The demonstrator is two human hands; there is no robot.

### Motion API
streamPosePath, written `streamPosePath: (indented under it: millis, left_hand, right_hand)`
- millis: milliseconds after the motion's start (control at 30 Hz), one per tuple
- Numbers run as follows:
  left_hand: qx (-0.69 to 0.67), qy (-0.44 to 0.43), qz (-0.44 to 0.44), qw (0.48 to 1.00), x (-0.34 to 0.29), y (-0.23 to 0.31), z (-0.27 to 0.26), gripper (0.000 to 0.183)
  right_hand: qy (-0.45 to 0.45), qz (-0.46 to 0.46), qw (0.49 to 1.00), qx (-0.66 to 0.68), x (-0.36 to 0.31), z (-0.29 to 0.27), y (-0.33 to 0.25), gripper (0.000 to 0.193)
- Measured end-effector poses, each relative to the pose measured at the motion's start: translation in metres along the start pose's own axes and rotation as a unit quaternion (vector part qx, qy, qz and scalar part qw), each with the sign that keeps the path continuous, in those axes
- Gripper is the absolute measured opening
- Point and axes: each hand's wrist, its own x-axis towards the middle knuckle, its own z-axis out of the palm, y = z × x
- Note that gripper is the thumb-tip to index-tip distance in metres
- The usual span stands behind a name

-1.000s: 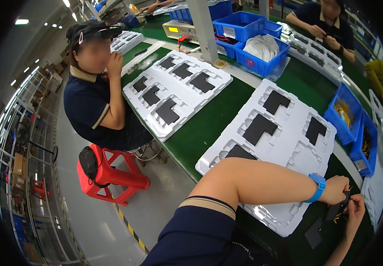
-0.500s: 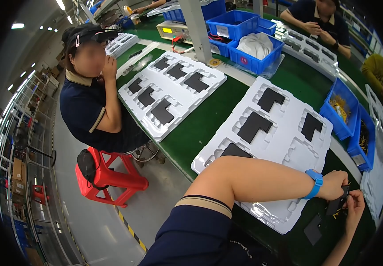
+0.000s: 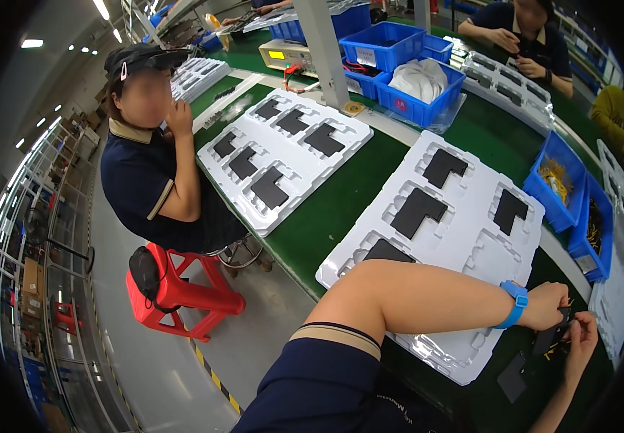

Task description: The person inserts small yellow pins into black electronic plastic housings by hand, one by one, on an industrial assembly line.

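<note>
At the right end of the bench, my left hand is closed on the edge of a flat black L-shaped part. My right hand is pinched at that part's right edge; what lies between its fingertips is too small to make out. Small yellow strips show by the held part. A second flat black part lies on the green bench top just below. My left forearm, with a blue wrist strap, reaches across a white moulded tray that holds several black L-shaped parts.
A second white tray of black parts lies to the left. Blue bins with yellow and dark pieces stand beyond my hands. More blue bins sit beside a grey post. A seated person is at left; a red stool stands below.
The view has shifted slightly, so the scene sits a little lower and to the right. Both hands stay at the black part, with only a small change in the right fingers.
</note>
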Motion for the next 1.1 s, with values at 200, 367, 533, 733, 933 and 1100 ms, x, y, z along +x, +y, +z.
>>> streamPosePath:
  millis: [200,367,533,733,933,1100]
  left_hand:
    - [0.034,-0.005,0.015,0.999,0.001,-0.002,0.000,0.014]
    - [0.037,0.005,0.001,0.999,0.001,-0.003,0.002,0.018]
    - [0.020,-0.016,-0.017,1.000,0.000,0.002,-0.002,0.020]
    - [0.030,-0.011,-0.013,0.999,0.001,-0.001,0.000,0.019]
    - [0.041,-0.007,-0.003,0.999,0.000,0.001,-0.001,0.019]
    - [0.020,-0.016,-0.025,0.999,0.000,0.000,0.000,0.020]
  right_hand:
    - [0.056,-0.001,0.998,0.003,0.001,-0.002,0.007,0.026]
    - [0.040,-0.016,0.999,0.012,0.002,-0.007,0.013,0.030]
    - [0.043,-0.010,0.999,0.014,0.002,-0.008,0.015,0.028]
    - [0.016,0.000,1.000,-0.007,0.002,-0.008,0.012,0.017]
    - [0.028,-0.021,0.999,-0.011,0.002,-0.002,0.005,0.010]
    - [0.016,-0.021,1.000,-0.008,0.002,0.000,0.003,0.009]
